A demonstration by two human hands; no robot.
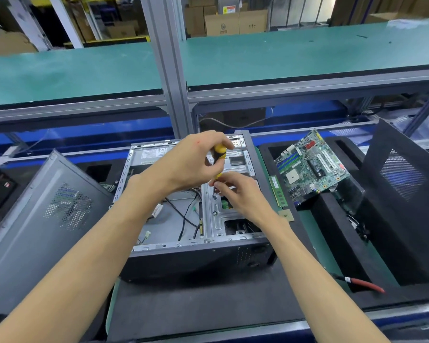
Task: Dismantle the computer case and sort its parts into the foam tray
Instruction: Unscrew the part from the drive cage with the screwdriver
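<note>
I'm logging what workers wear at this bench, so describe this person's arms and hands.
Both forearms are bare to the edge of the picture: no sleeves, gloves, watch or rings show. The left hand has a small red mark on its back. The right hand is unmarked.

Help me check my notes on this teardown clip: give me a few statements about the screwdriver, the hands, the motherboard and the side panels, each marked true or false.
1. The left hand grips the yellow-and-black screwdriver by its handle. True.
2. The right hand rests idle on the bench. False: its fingers pinch the screwdriver's shaft low down, over the computer case.
3. The motherboard is mounted in the case. False: it lies tilted in the foam tray to the right.
4. A side panel leans at the left of the case. True.
5. The memory stick lies inside the case. False: it lies outside, between case and motherboard.
</note>
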